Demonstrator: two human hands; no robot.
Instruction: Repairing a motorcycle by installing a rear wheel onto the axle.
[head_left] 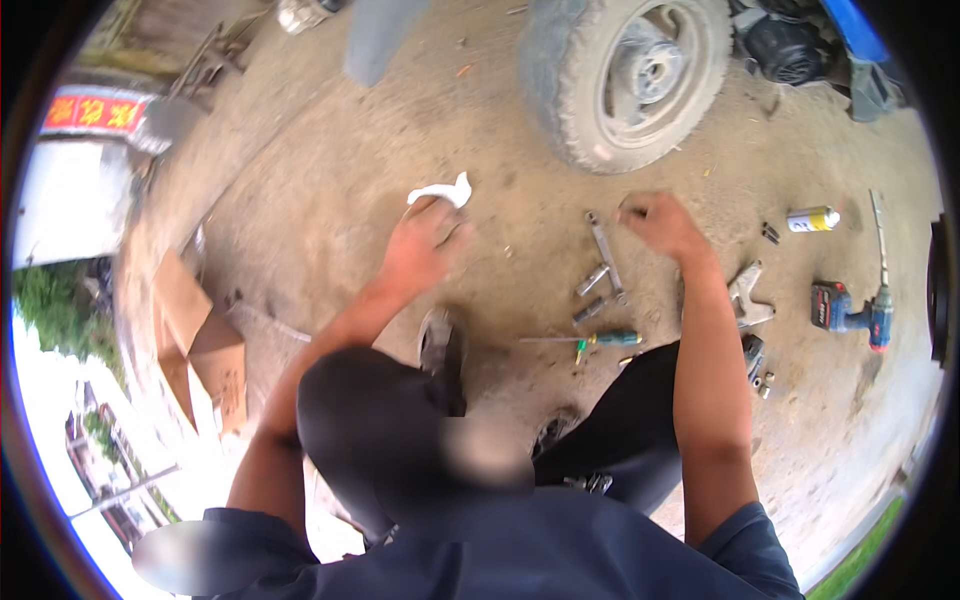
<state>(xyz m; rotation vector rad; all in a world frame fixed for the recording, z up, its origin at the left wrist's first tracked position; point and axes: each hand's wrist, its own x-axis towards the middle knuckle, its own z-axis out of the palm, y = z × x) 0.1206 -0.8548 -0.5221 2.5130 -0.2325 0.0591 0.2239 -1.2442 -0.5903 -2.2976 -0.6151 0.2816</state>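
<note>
My left hand [425,243] reaches out over the ground with its fingers curled, slightly smeared by motion. A crumpled white cloth or tissue [445,191] sticks out beyond those fingers, seemingly in their grip. To the right, my right hand [665,225] is closed, thumb and fingers drawn together; whatever it may hold is too small to make out. Just left of it a metal wrench [604,252] lies on the ground. Two short socket-like tools [592,280] lie beside the wrench. Closer to my knees is a screwdriver [612,338] with a green handle.
A dusty wheel [652,80] of a vehicle stands ahead. On the right lie a spray can [812,219], a cordless power tool [850,315] with a long shaft, and a metal bracket [748,295]. An open cardboard box [205,345] sits at left.
</note>
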